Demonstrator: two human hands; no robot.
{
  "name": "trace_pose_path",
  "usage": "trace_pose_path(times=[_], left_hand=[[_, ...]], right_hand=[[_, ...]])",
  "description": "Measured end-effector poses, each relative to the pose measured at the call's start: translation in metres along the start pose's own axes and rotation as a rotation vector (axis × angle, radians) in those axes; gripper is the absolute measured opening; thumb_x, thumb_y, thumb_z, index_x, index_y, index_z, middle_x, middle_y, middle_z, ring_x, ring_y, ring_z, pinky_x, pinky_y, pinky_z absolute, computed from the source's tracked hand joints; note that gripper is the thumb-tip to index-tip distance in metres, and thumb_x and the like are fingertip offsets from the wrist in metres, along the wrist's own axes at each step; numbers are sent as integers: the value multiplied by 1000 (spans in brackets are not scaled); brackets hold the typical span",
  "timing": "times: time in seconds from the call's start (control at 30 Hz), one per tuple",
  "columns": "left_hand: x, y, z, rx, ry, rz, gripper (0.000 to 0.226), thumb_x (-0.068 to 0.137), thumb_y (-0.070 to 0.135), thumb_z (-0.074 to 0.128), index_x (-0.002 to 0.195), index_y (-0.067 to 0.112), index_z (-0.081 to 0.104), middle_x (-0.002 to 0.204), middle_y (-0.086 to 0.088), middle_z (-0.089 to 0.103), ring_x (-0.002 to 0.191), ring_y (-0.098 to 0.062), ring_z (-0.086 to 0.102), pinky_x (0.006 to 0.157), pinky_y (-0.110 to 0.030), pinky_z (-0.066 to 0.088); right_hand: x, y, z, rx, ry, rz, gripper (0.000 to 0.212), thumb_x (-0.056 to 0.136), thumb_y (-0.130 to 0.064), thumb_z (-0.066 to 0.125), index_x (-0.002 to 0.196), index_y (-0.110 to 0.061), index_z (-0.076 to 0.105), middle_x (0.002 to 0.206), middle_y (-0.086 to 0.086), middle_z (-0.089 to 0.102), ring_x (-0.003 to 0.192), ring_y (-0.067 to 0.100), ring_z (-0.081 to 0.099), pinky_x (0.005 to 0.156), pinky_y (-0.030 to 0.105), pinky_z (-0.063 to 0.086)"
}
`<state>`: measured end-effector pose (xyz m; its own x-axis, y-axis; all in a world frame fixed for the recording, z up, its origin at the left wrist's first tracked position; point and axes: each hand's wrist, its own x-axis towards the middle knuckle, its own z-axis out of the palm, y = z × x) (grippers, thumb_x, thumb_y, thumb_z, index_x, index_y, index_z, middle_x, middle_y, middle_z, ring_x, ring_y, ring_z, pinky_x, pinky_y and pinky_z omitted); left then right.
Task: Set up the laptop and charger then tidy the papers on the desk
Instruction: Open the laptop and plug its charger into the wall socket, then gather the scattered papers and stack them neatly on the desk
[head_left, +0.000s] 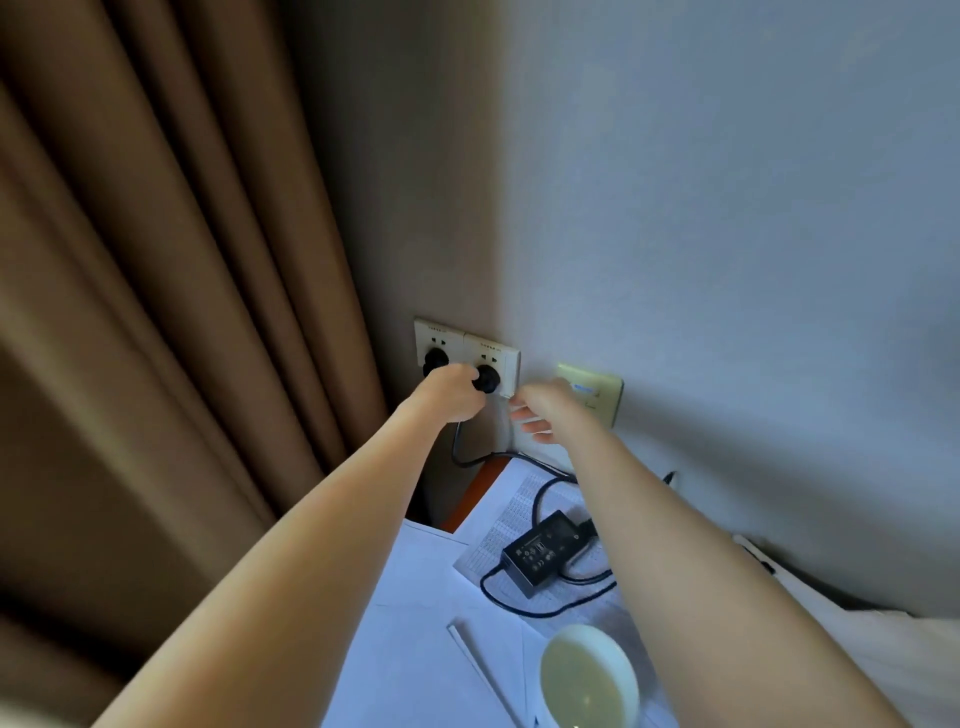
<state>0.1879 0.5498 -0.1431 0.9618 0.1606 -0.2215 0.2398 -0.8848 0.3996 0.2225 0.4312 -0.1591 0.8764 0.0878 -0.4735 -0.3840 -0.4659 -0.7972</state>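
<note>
Two hands meet at the wall socket (491, 358): left hand (452, 389) grips the black plug (488, 378) in it, right hand (540, 410) hangs loose-fingered just beside, charger brick (550, 551) lying on papers (431, 654) at the tabletop's (470, 499) far edge.

I'm in what looks like a bedroom or hotel room, at a small work corner. Heavy brown curtains (182, 312) hang in folds down the left, next to a plain pale wall (727, 208). Low on the wall sit a pair of sockets (493, 347), one with a black plug (489, 375) in it, and a brass-coloured plate (602, 395) just beside them. Below is a wooden-edged desk (475, 493) strewn with papers (431, 649), a charger (545, 551) and a cup (587, 675). What seems to be white bedding (883, 654) lies at the right.
</note>
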Motion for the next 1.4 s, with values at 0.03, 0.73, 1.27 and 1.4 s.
trace_pose_path(times=[0.03, 0.73, 1.27, 1.4], left_hand=[[-6, 4, -3, 27, 1, 11, 47, 99, 16, 39, 144, 9, 33, 145, -14, 38, 132, -30, 37, 103, -33, 35], [-178, 55, 3, 268, 187, 20, 50, 97, 25, 44, 145, 18, 30, 142, -15, 37, 129, -35, 37, 107, -44, 35], [-335, 29, 82, 253, 125, -143, 57, 96, 30, 45, 148, 22, 23, 147, -13, 29, 134, -33, 30, 108, -41, 28], [-353, 8, 111, 287, 105, -201, 57, 96, 30, 44, 148, 24, 22, 149, -11, 26, 136, -31, 26, 109, -39, 25]], right_hand=[[-9, -2, -5, -17, 4, -14, 11, 92, -11, 46, 100, -9, 53, 79, 4, 59, 56, 13, 47, 52, 21, 38], [-183, 51, -55, -1032, 123, -473, 46, 96, -25, 44, 140, -16, 37, 139, 13, 41, 127, 31, 38, 103, 38, 32], [-270, 148, -40, -1089, 0, -660, 56, 95, -30, 43, 147, -21, 23, 151, 11, 24, 137, 33, 22, 108, 45, 25], [-269, 175, -18, -1079, -64, -714, 55, 94, -30, 44, 146, -20, 26, 150, 10, 25, 138, 31, 22, 108, 45, 27]])
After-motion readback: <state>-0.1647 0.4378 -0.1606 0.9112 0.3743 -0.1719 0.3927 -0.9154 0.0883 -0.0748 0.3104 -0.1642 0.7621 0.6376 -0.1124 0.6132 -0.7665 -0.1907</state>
